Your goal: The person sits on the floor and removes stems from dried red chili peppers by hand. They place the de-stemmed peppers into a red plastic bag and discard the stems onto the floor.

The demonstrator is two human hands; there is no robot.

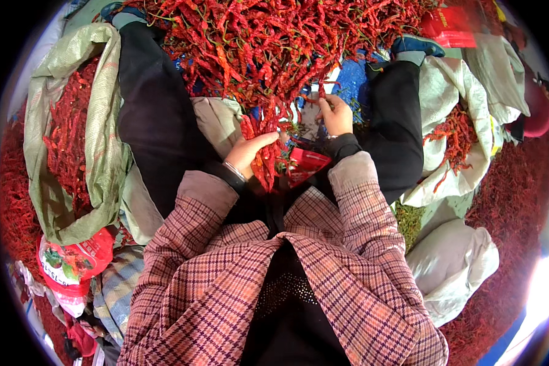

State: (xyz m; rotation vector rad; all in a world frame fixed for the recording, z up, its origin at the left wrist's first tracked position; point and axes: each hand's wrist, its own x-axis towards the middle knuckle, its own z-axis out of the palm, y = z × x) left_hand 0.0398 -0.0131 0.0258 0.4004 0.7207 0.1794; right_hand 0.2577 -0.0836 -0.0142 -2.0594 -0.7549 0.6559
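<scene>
My left hand (247, 154) grips a bunch of dried red chili peppers (268, 161) upright between thumb and fingers, close in front of my lap. To its right, my right hand (336, 115) pinches a single red chili (321, 89) at the near edge of a large heap of dried chilies (265, 41). Many chilies in the heap still carry pale green stems. Between my hands lie loose stem bits, and below them a red printed packet (305, 165) rests near my lap. Part of the left hand's fingers is hidden behind the bunch.
At my left stands an open woven sack (103, 151) holding red chilies (71, 137). Another open white sack (473, 91) with chilies (460, 137) is on the right. A closed whitish sack (457, 265) sits lower right, and a red printed bag (80, 265) lower left. Chilies spread across the floor (508, 201).
</scene>
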